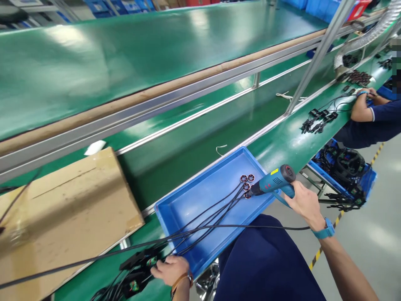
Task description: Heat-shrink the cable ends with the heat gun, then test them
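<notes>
My right hand (303, 201) grips the handle of a teal heat gun (273, 181), whose nozzle points left at several small copper coil rings (247, 184) lying in a blue plastic tray (188, 205). Black cables (213, 213) run from those rings back across the tray to my left hand (171, 269), which pinches them at the tray's near left corner beside black connector boards (138, 267). The heat gun's black power cord (94, 259) trails left over the bench.
A flat cardboard sheet (65, 209) lies left of the tray on the green bench. A green conveyor belt (188, 138) runs behind. Another person (372, 113) works at the far right near black cable assemblies (318, 119). A blue bin (344, 167) of parts stands below.
</notes>
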{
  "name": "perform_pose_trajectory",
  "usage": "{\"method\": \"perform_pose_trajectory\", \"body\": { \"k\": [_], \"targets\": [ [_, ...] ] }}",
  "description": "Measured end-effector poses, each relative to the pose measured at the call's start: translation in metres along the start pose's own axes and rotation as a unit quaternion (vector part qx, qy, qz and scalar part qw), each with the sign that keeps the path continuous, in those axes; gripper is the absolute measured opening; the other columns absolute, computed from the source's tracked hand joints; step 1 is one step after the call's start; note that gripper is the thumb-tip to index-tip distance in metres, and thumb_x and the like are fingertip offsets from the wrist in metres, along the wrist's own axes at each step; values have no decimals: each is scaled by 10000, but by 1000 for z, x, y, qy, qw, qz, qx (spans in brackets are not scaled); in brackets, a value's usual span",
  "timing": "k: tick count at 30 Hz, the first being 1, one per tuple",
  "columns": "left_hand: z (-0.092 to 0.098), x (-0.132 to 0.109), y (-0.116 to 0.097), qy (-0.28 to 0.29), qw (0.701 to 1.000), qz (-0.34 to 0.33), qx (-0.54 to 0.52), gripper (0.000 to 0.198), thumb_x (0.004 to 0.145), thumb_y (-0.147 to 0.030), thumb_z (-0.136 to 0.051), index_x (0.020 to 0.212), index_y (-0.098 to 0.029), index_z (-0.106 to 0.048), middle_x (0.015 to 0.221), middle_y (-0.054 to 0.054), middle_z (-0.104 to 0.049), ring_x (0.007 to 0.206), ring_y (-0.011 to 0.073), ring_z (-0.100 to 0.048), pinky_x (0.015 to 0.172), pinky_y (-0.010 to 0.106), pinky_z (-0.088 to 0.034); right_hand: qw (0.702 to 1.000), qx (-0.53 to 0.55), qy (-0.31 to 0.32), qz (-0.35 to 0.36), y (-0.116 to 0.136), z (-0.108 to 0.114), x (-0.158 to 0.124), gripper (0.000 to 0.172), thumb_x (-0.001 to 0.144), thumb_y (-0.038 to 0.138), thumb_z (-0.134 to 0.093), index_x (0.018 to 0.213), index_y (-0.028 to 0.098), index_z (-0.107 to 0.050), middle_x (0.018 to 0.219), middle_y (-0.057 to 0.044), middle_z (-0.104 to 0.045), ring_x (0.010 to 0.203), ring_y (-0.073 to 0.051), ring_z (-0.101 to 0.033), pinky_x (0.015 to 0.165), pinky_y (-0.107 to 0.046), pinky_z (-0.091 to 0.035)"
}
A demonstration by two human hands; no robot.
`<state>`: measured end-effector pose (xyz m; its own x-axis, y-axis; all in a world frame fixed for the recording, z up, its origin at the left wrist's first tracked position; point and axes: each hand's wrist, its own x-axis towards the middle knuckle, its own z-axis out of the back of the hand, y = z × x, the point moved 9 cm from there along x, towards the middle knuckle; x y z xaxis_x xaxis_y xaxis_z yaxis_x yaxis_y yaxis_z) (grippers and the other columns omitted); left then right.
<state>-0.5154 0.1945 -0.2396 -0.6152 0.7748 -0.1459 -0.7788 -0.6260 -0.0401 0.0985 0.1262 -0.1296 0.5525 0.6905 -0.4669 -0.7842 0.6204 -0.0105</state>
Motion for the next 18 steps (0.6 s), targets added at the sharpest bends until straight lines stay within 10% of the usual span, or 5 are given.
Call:
{"method": "perform_pose_trajectory", "body": {
  "k": [11, 18],
  "targets": [
    [-3, 2, 6, 11, 1000, 20, 6, 694, 945, -443, -312, 1431, 14, -503, 1487, 290, -412, 1373, 456, -418, 1061, 646, -417, 992, 12, 58, -110, -31, -10, -7, 402, 925, 513, -491, 1202, 221, -503, 1006, -52, -671, 819, -261, -654, 624, -324, -262],
    [-18, 18, 28, 11, 1000, 12, -18, 778, 889, -508, -284, 1387, 42, -515, 1434, 335, -440, 1423, 458, -348, 1105, 631, -366, 938, 226, 102, -244, -74, -33, -11, 550, 763, 513, -580, 1197, 183, -505, 986, -76, -656, 934, -277, -636, 807, -352, -444]
  ]
}}
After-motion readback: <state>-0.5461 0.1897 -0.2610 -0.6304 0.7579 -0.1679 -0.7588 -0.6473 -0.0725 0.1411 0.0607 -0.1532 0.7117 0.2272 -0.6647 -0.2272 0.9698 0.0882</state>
